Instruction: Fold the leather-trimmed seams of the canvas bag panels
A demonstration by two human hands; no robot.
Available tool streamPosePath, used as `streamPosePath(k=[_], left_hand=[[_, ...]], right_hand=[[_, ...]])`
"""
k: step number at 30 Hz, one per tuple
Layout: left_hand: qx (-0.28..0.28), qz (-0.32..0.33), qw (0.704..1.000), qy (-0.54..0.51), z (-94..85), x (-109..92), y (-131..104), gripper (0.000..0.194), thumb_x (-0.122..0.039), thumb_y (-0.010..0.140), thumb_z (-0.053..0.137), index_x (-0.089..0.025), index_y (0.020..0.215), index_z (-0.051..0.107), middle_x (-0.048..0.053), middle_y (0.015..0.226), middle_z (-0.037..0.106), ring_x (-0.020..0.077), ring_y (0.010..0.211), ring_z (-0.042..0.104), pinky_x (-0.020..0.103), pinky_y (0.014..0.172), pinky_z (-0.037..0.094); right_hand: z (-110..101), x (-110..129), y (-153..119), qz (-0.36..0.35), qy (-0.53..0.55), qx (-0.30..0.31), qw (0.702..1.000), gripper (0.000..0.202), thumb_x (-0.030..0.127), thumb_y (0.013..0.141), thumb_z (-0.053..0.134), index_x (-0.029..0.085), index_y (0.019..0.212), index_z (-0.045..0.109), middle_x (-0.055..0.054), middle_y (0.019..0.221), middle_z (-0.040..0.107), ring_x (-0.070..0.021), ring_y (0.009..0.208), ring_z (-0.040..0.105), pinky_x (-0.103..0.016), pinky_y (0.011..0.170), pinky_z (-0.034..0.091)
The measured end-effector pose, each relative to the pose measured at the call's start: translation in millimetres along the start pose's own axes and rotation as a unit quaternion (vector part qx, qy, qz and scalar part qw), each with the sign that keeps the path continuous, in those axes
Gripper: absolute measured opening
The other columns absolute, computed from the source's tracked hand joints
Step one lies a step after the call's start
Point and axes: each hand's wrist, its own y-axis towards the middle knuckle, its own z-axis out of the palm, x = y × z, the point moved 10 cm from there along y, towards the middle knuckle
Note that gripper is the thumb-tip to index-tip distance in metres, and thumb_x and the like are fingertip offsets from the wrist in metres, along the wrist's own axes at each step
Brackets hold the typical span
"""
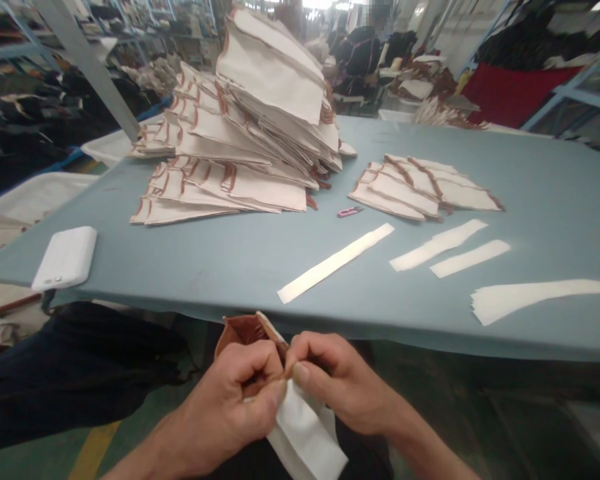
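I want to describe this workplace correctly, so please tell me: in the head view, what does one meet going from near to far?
Held fabric → leftmost pale strip → pink snips → red cloth in the background.

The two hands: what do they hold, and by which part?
The left hand and right hand pinch a brown-and-white fabric piece near where brown meets white.

Blue-grey table [205, 267], fabric stacks [275, 80], pale strips [337, 263]

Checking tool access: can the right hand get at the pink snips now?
Probably, if the right hand lets go of the fabric; only a flat pale strip lies between hand and pink snips.
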Motion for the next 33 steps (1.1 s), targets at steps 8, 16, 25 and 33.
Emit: streamPosePath(k=[8,16,25,33], left_hand=[[0.02,-0.05,0.947,-0.316,24.9,23,-15,0.062,-0.074,0.088,0.061,-0.021,0.067,0.038,-0.004,0.066,0.039,0.0117,0.06,0.033,0.025,0.055,0.029],[-0.011,-0.021,0.986,-0.166,7.7,4,-9,0.057,-0.067,0.095,0.058,-0.019,0.066,0.048,-0.003,0.066,0.046,0.0126,0.063,0.041,0.023,0.058,0.034],[-0.024,-0.019,0.957,-0.288,17.0,23,6,0.058,-0.069,0.088,0.065,-0.019,0.066,0.045,-0.002,0.069,0.046,0.0131,0.066,0.04,0.025,0.061,0.036],[0.006,0.003,0.999,-0.036,3.2,-10,1,0.034,-0.025,0.088,0.059,-0.02,0.061,0.039,-0.005,0.061,0.041,0.0106,0.06,0.04,0.022,0.055,0.032]], right_hand=[[18,-29,-11,0.052,0.225,-0.008,0.973,0.04,0.054,0.091,0.072,0.017,0.083,0.06,0.004,0.072,0.049,-0.0092,0.062,0.037,-0.023,0.057,0.031],[5,-7,-5,0.036,0.084,-0.039,0.995,0.049,0.06,0.089,0.07,0.019,0.07,0.051,0.006,0.061,0.041,-0.0088,0.056,0.03,-0.023,0.052,0.024],[-7,-14,0,0.024,0.058,-0.09,0.994,0.035,0.046,0.091,0.062,0.02,0.071,0.05,0.005,0.063,0.043,-0.0099,0.057,0.033,-0.023,0.052,0.028],[-6,68,-9,-0.118,-0.236,-0.049,0.963,0.016,0.01,0.086,0.057,0.02,0.073,0.056,0.005,0.065,0.055,-0.0094,0.059,0.048,-0.023,0.058,0.037]])
